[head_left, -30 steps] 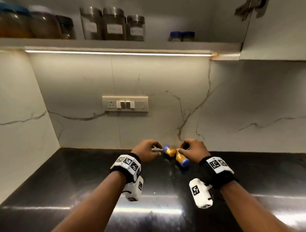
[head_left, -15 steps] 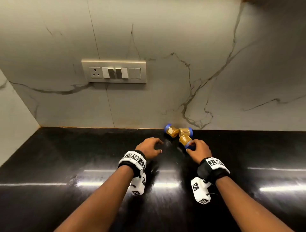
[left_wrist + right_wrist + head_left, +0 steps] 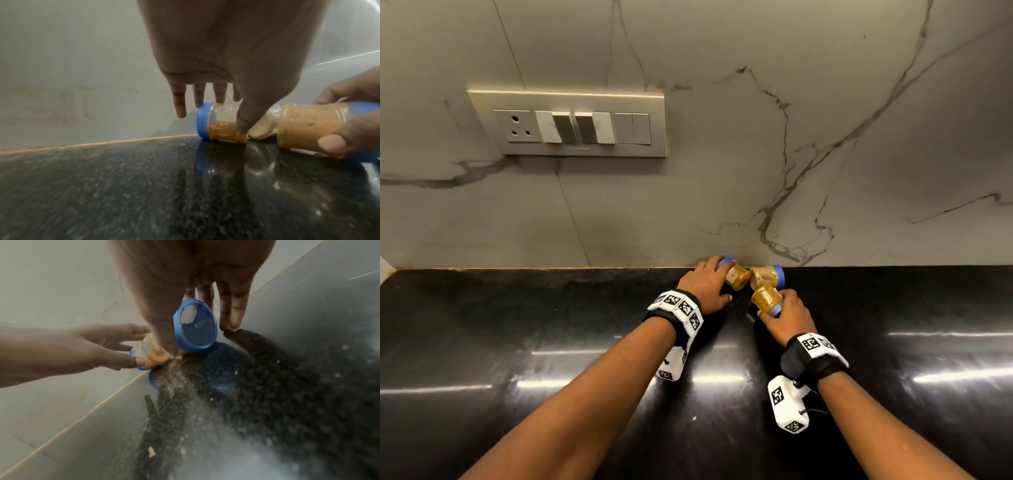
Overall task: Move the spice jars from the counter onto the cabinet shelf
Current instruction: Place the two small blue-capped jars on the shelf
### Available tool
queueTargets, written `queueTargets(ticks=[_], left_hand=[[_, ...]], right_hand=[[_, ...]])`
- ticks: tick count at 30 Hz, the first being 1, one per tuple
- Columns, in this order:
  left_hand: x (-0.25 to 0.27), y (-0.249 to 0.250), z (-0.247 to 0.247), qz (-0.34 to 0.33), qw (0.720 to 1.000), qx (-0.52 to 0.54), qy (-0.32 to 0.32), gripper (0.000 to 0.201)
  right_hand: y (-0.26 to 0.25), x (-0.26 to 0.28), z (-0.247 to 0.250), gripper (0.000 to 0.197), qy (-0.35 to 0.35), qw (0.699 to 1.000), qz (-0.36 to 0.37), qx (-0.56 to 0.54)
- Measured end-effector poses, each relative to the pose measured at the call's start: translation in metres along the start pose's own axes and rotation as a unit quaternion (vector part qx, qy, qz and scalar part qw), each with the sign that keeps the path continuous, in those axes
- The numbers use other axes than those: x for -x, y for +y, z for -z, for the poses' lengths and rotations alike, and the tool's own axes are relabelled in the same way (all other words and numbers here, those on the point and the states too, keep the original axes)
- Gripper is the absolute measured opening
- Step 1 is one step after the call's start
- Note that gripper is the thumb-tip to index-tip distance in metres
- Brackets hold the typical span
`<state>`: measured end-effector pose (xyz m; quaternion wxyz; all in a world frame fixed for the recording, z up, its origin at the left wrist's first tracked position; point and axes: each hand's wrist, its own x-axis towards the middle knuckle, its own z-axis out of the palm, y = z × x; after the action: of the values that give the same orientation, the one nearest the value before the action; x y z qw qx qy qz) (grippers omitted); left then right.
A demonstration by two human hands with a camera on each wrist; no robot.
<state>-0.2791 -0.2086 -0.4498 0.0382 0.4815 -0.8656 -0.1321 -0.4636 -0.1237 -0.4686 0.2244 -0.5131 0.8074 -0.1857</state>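
Note:
Three small spice jars with blue lids lie on their sides on the black counter (image 3: pixel 551 342), bunched against the marble wall. My left hand (image 3: pixel 705 287) is on the left jar (image 3: pixel 736 279); the thumb (image 3: pixel 242 126) presses that jar's (image 3: pixel 222 128) near side and the fingers reach over its far side. My right hand (image 3: pixel 787 315) grips the nearest jar (image 3: pixel 767 299) at its lid end (image 3: pixel 195 326), thumb on one side and fingers on the other. The middle jar (image 3: pixel 767 275) lies between them, touching both, with no hand on it. The cabinet shelf is out of view.
A switch and socket panel (image 3: pixel 566 123) sits on the wall, up and to the left of the jars. The polished counter stretches out left, right and towards me. Crumbs speckle the counter (image 3: pixel 152 452) near my right hand.
The head camera has tilted down, so the shelf has left the view. My left hand has reached forward onto the left jar. My right hand has taken hold of the nearest jar.

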Motion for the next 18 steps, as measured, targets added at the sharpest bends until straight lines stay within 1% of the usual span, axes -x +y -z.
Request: queueTargets(ticks=[2, 5, 7, 9, 11, 13, 14, 18], left_hand=[[-0.013, 0.004, -0.001, -0.018, 1.0, -0.021, -0.004, 0.08], [-0.025, 0.01, -0.005, -0.035, 0.997, -0.065, -0.028, 0.077], [-0.029, 0.014, -0.007, -0.038, 0.994, -0.091, -0.037, 0.078], [-0.029, 0.017, -0.007, -0.036, 0.992, -0.114, -0.031, 0.079], [-0.027, 0.019, -0.007, -0.027, 0.991, -0.126, -0.029, 0.07], [-0.022, 0.019, -0.005, -0.008, 0.993, -0.114, -0.029, 0.057], [-0.019, 0.018, -0.005, 0.003, 0.994, -0.101, -0.027, 0.056], [-0.004, 0.013, 0.004, 0.031, 0.998, -0.029, -0.051, 0.066]], right_hand=[[0.002, -0.005, -0.003, 0.057, 0.009, 1.0, 0.004, -0.002], [0.003, -0.01, -0.004, 0.059, 0.01, 1.0, 0.004, -0.003], [0.004, -0.013, -0.003, 0.062, 0.01, 1.0, 0.003, -0.009], [0.005, -0.014, -0.001, 0.063, 0.014, 1.0, 0.006, -0.02], [0.006, -0.013, 0.0, 0.061, 0.023, 0.999, 0.012, -0.033], [0.007, -0.012, 0.002, 0.058, 0.029, 0.998, 0.024, -0.045], [0.007, -0.011, 0.004, 0.056, 0.03, 0.998, 0.032, -0.051], [0.002, -0.003, 0.009, 0.052, 0.028, 0.996, 0.072, -0.053]])
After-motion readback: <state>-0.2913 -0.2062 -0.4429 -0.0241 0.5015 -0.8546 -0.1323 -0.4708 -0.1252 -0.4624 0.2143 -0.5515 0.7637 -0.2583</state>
